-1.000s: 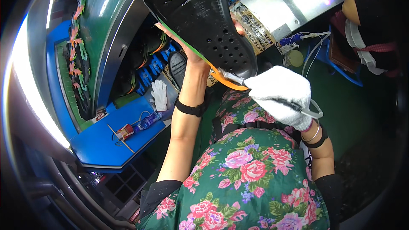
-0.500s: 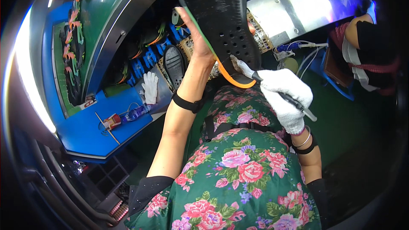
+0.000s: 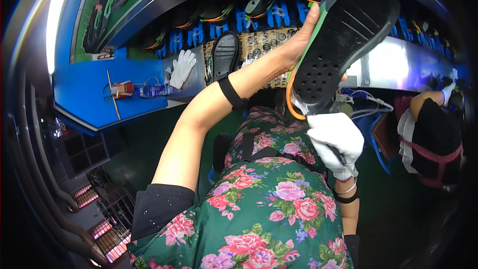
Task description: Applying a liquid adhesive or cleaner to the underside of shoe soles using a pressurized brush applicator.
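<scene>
My bare left hand grips a large black shoe sole by its edge, thumb along the green side. The sole is held tilted, with small holes at the near end, ridges at the far end and an orange rim on the left. In a white knitted glove, my right hand is closed round a thin brush. Its pale bristles touch the near end of the sole beside the orange rim. A second black sole lies on the patterned worktop beyond my left forearm.
A white glove lies at the left, near a clear bottle, a red cup and a stick on the blue shelf. Behind the worktop, blue racks carry shoe parts. Another person sits at the right.
The sole has swung to the right, tilting its far end rightward, and more of it shows. The brush has shifted from the holes to the near end. My view has turned too.
</scene>
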`<action>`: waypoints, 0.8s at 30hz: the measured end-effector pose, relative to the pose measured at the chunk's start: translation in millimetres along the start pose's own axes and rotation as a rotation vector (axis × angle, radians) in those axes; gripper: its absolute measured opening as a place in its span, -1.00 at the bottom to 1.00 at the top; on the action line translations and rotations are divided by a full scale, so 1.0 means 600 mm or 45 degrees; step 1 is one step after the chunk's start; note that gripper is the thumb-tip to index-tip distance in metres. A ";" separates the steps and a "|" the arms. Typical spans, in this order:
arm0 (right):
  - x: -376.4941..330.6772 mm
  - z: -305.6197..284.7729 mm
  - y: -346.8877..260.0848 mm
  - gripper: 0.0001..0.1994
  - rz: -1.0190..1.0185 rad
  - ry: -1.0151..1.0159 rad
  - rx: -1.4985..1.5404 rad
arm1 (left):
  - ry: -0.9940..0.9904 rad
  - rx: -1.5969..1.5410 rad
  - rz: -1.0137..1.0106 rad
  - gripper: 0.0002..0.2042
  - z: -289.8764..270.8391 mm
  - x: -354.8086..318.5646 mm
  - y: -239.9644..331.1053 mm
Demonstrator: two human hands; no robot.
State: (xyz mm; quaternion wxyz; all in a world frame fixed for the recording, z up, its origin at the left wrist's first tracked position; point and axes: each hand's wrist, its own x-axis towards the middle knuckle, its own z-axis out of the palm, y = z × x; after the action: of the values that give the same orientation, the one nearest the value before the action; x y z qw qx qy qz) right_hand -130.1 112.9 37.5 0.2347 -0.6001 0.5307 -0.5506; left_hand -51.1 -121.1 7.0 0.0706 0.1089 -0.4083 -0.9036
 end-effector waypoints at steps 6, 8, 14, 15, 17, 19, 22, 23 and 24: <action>0.014 -0.017 0.010 -0.88 0.139 0.062 0.198 | 0.094 0.010 0.023 -0.02 0.005 -0.006 -0.004; 0.018 -0.012 0.021 -0.79 -0.020 0.025 0.015 | 0.133 0.025 -0.022 -0.01 0.010 -0.003 0.003; 0.043 -0.011 0.019 -0.80 -0.036 -0.242 0.490 | 0.125 0.228 -0.050 -0.06 -0.029 -0.023 0.010; 0.047 -0.011 0.015 -0.78 -0.047 -0.242 0.493 | 0.126 0.260 -0.047 -0.08 -0.036 -0.022 0.011; 0.053 -0.011 0.027 -0.73 -0.183 -0.189 0.102 | 0.464 -0.216 -0.274 -0.14 -0.005 -0.009 0.019; 0.048 -0.001 0.034 -0.71 -0.342 -0.334 -0.102 | 0.445 0.368 -0.093 -0.11 -0.005 -0.020 0.007; 0.055 -0.005 0.038 -0.73 -0.239 -0.449 0.240 | 0.420 0.362 -0.258 -0.13 -0.017 -0.030 0.005; 0.057 -0.013 0.042 -0.74 -0.180 -0.470 0.401 | 0.408 0.364 -0.324 -0.14 -0.017 -0.032 0.007; 0.055 -0.019 0.043 -0.77 -0.149 -0.463 0.364 | 0.411 0.362 -0.324 -0.14 -0.019 -0.034 0.006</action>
State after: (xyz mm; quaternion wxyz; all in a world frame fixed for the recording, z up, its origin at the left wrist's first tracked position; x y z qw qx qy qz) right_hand -155.9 78.4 32.2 0.3767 -0.6798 0.3607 -0.5155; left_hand -28.5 -127.2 5.3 0.0046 0.3113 -0.4978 -0.8095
